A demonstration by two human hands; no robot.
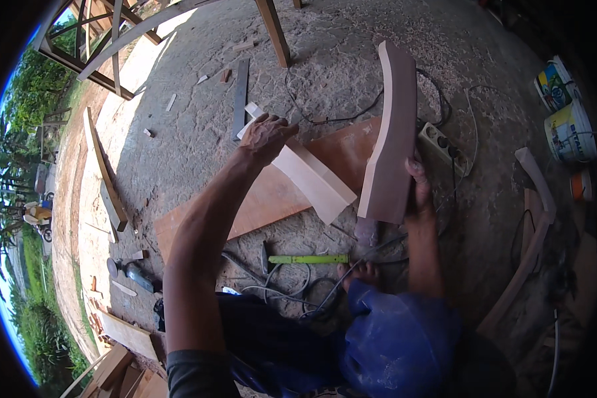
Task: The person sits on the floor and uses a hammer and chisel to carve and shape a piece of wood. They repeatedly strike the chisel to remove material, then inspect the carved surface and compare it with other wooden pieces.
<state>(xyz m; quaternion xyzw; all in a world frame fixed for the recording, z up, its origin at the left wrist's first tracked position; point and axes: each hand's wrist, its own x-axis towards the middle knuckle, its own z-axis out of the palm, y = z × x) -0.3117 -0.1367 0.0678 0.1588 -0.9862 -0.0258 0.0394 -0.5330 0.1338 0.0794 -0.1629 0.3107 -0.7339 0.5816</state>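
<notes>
Nearest, we see our own knees in dark blue cloth (391,338) filling the lower edge, and they hide part of the ground and most of one bare foot (361,270), whose toes alone show. Just past the toes lies one hammer with a lime-green handle (308,259), its head dark and hard to make out, among loops of grey cable (272,285) whose ends we cannot trace.

Beyond these, one flat reddish board (272,196) rests on the sawdust-strewn concrete floor (179,152). Our right hand (419,182) grips the lower end of one curved, dark-brown wooden piece (391,132) standing upright on the floor at the board's right end; the thumb shows on the near face, the other fingers are hidden behind the wood. Our left hand (266,136) has its fingers curled down over the far end of one pale wooden block (308,169), which slants across the board toward the curved piece and nearly meets its foot.

Right of the curved piece sits one power strip (444,147), partly covered by it. Farther right, two more curved wooden pieces (534,219) lie in shadow, their outlines unclear, and two paint buckets (564,113) stand near the picture's edge beside a small orange tin (579,186). Farthest off, a wooden frame (113,40) is cut off at the top left.
</notes>
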